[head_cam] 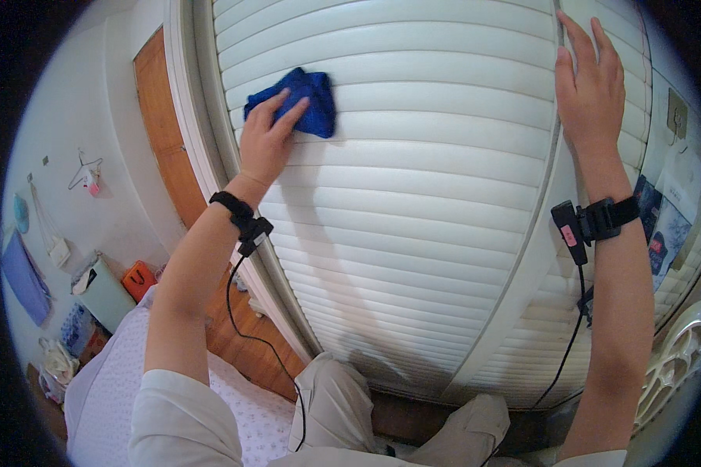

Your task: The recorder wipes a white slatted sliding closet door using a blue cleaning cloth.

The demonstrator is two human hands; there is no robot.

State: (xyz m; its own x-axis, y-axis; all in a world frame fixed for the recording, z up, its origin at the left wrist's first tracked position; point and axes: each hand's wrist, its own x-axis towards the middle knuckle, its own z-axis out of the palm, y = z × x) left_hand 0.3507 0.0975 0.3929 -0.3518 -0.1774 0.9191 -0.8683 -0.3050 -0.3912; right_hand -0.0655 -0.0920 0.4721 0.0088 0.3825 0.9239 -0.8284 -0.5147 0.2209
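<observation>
A folded blue cloth (pixel 318 105) lies against the white louvered door panel (pixel 409 140), near its upper left edge. My left hand (pixel 267 133) presses on the cloth with its fingers spread over it. At the right, my right hand (pixel 593 87) rests with fingers apart at the upright edge strip (pixel 555 181) between two louvered panels, holding nothing. Each wrist wears a black strap with a small device and a cable. My left arm casts a shadow down the slats.
A bed with a pale patterned cover (pixel 245 397) stands at lower left, beside the wooden floor (pixel 269 344). The panel's frame (pixel 239 233) runs along the left. An ornate white openwork piece (pixel 677 356) is close by my right arm. Hooks and pictures hang at far right.
</observation>
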